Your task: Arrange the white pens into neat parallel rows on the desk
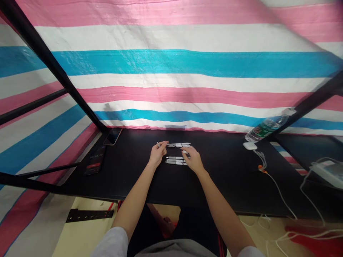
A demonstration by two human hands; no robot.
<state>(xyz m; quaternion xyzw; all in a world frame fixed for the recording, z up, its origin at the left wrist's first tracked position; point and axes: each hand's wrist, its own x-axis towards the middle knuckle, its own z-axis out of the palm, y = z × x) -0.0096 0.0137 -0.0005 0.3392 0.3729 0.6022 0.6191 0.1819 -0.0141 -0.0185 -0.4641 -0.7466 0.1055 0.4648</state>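
Observation:
Several white pens with dark grips lie on the black tabletop point(128, 150) in front of me. The far pens point(182, 144) sit just beyond my fingertips, and the near row of pens point(174, 160) lies side by side, its right end partly behind my right hand. My left hand point(157, 154) is closed on a pen point(158, 144); only a short end shows above the fingers. Between the bent fingers of my right hand point(193, 160) is a white pen point(184, 152), mostly hidden. Both hands are close together, left and right of the pens.
At the left lie a phone point(113, 136) and a dark phone with a lit screen point(94, 160). A water bottle point(264, 128) leans by the right frame post, near a white charger point(250, 145) with cables. Striped sheeting point(171, 64) hangs behind the table.

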